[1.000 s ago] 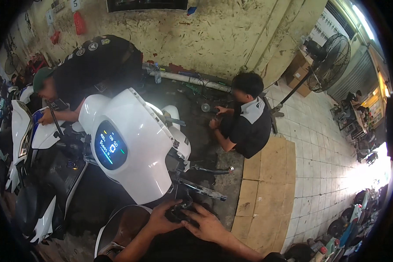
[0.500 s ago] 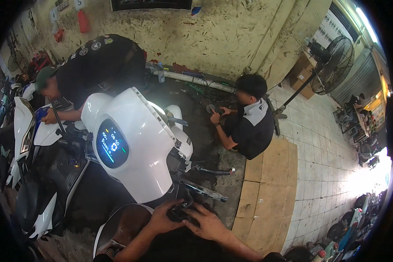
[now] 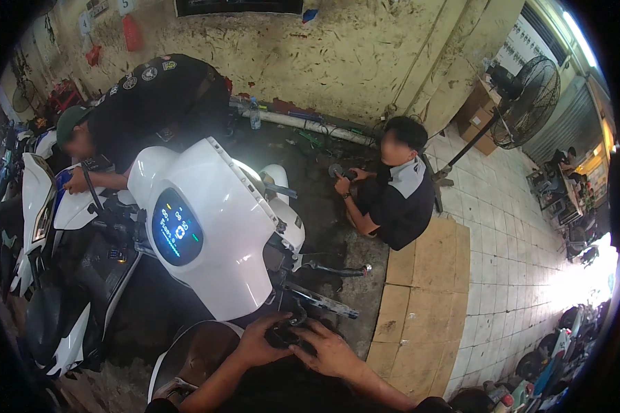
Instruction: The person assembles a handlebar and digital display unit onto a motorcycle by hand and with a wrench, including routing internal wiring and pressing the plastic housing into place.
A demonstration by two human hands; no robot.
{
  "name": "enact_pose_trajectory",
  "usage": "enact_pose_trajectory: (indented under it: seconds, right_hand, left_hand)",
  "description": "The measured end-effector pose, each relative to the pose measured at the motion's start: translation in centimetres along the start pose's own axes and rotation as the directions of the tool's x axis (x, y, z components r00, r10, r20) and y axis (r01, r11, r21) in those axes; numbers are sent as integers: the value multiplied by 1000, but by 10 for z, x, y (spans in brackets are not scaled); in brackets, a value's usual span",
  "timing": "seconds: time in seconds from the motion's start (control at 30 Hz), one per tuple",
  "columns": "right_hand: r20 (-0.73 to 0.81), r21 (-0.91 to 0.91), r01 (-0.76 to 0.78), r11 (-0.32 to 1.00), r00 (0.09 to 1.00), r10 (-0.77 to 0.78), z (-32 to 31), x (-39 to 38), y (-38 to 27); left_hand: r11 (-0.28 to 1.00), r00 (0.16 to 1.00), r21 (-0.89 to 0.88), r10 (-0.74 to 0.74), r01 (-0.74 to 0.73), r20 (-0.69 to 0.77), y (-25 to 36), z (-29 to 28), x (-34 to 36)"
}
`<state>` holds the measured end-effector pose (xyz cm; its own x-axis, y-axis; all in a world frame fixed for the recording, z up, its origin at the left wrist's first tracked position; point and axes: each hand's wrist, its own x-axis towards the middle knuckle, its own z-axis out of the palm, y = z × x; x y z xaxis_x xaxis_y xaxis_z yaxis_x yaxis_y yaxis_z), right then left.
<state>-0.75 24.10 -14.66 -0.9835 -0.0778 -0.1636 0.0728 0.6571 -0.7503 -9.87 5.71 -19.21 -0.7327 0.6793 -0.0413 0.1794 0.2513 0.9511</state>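
Low in the head view, my left hand (image 3: 260, 343) and my right hand (image 3: 327, 352) come together on a small black part (image 3: 281, 336) with a curved, shiny end. My left fingers wrap round it from the left. From the right, the fingers of my right hand press onto it. Much of the part is hidden by the hands, and its kind cannot be made out. Just beyond my hands stands a scooter with a white front cover (image 3: 241, 227) and a lit round display (image 3: 178, 226). Its handlebar lever (image 3: 341, 270) sticks out to the right.
Another scooter (image 3: 69, 206) stands at the left, where a person in black (image 3: 158, 96) bends over it. A second person (image 3: 401, 193) crouches at the right, holding a round grey thing. Flattened cardboard (image 3: 427, 282) lies on the floor. A standing fan (image 3: 527, 103) is farther back.
The crouching person has raised and turned their head toward me, and the round thing in their hands has shifted slightly. My hands stay almost in place on the black part.
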Motion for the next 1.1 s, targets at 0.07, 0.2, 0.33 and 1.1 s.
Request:
enact_pose_trajectory:
  seconds: [0.07, 0.2, 0.33, 1.1]
  right_hand:
    - [-9, -5, 12, 1000, 1000, -12, 0, 0, 1]
    - [-16, 4, 33, 999, 999, -33, 0, 1, 2]
    - [-1, 9, 12, 1000, 1000, -12, 2, 1, 3]
    - [-75, 191, -41, 981, 996, 56, -18, -11, 15]
  left_hand:
    - [999, 999, -17, 43, -44, -18, -1, 0, 1]
    - [999, 999, 12, -35, 35, 18, 0, 0, 0]
    - [999, 999, -31, -31, 31, 11, 0, 0, 0]
    - [910, 992, -408, -114, 79, -62, -32, 35, 4]
